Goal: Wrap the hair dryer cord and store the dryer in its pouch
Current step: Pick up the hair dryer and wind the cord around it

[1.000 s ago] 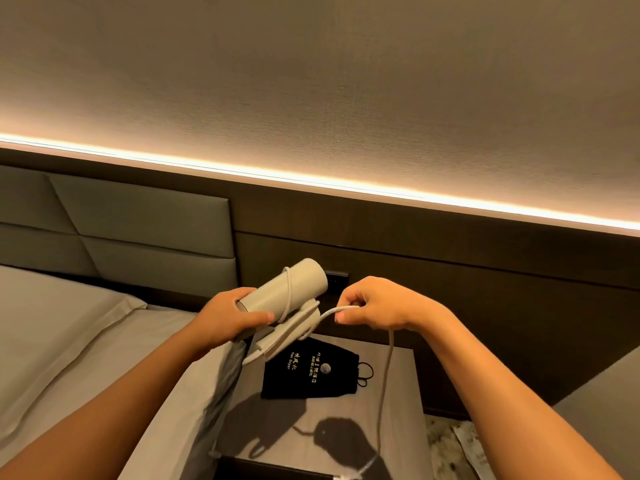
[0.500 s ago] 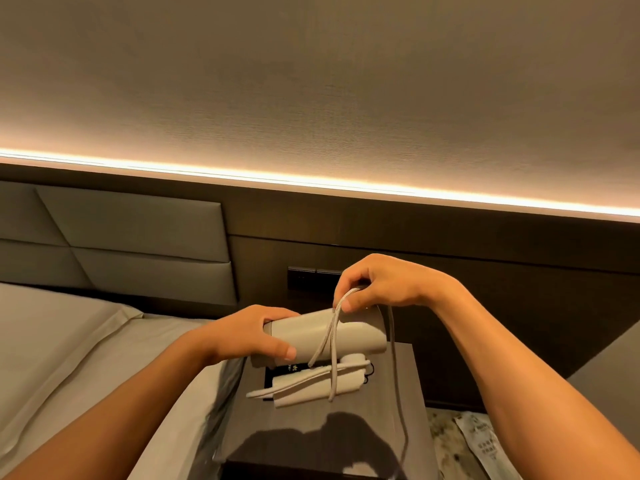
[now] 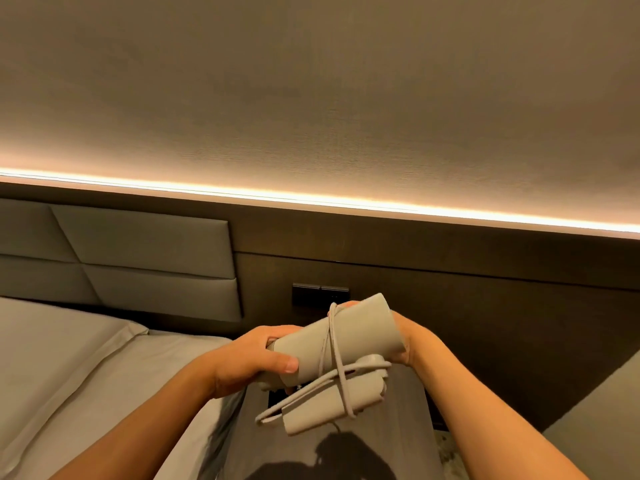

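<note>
Holding the one hair dryer (image 3: pixel 341 336) up in front of us above the nightstand (image 3: pixel 408 441), we can see only part of what lies under it: the dark pouch (image 3: pixel 277 395) shows as a thin black sliver just below the dryer's barrel, the rest hidden behind the folded handle. Our left hand (image 3: pixel 249 362) closes around the barrel's left end, thumb pressed flat on the near side and fingers curled over the top. Our right hand (image 3: pixel 403 341) sits mostly behind the barrel's wide right end; only its wrist, the heel of the palm and a few fingertips above the barrel show, so we cannot tell whether those fingers pinch the cord (image 3: pixel 334 351) or merely press on the dryer. The cord crosses the barrel and the handle in about two visible turns, with one loop sticking out left of the handle; its plug end we cannot make out. Behind the dryer, one dark switch plate (image 3: pixel 320 292) sits on the wood panel. Left of the dryer lie one bed (image 3: pixel 79 368) and one padded headboard (image 3: pixel 138 258), both cut off by the frame edge.
</note>
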